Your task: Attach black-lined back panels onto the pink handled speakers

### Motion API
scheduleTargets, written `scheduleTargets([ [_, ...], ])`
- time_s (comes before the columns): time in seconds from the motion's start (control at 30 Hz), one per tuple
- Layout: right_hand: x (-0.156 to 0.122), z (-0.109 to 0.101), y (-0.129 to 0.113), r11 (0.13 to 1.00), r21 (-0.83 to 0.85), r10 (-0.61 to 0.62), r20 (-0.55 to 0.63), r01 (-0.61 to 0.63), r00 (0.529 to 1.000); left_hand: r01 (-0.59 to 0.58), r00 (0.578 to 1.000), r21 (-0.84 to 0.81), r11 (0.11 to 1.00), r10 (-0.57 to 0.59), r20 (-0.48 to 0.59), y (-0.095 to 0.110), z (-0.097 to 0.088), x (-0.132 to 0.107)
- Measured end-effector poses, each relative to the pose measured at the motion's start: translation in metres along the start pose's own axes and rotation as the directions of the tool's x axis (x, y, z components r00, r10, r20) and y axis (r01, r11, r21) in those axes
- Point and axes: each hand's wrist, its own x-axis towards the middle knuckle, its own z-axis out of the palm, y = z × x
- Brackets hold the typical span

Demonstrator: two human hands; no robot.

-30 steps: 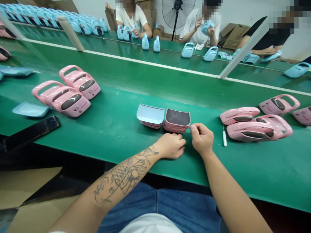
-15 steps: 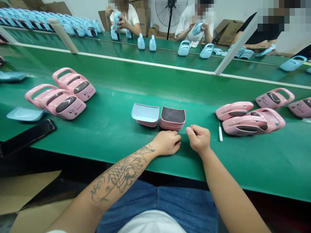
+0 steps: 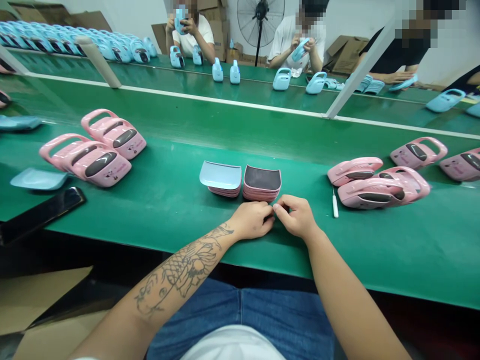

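The fingers (image 3: 290, 201) of the right hand (image 3: 296, 220) are bent, and the tips of its thumb and index finger are close together; if something thin is between them, I cannot tell. The left hand (image 3: 249, 220) lies on the green table (image 3: 168, 210) with its fingers curled inward, and what may be under them is hidden. The two hands are very near to each other, the right thumb tip beside the left knuckles.

Just behind the hands is the dark-topped stack (image 3: 262, 179), made of curved panels with pink edges. Beside it, to the left, is the blue-topped stack (image 3: 220, 175), with pink edges visible below the blue panel.

Near the table's edge at the left lies a flat black object (image 3: 43, 215), then a light blue panel (image 3: 37, 178), and behind these a group of pink cases (image 3: 107, 170) with handles. At the right lies a white-handled tool (image 3: 335, 206), its thin shaft directed toward other pink cases (image 3: 360, 195).

Farther away, a white rail (image 3: 210, 103) crosses the view. Beyond it stand blue cases (image 3: 281, 81), and a person in a white top (image 3: 205, 34) lifts one. A large fan (image 3: 261, 10) is behind.
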Motion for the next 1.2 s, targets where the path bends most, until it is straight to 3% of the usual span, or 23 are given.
scheduleTargets([
  [0.27,-0.0015,0.0024,0.0011,1.000,0.027,-0.009,0.083,0.007,0.996,0.014,1.000,-0.027,1.000,-0.014,-0.003,0.0002,0.0003,-0.0013],
  [1.2,-0.0004,0.0011,0.0020,0.999,0.046,-0.016,0.133,0.010,0.991,0.009,0.997,-0.066,0.998,-0.014,-0.076,-0.0012,0.0018,-0.0050],
])
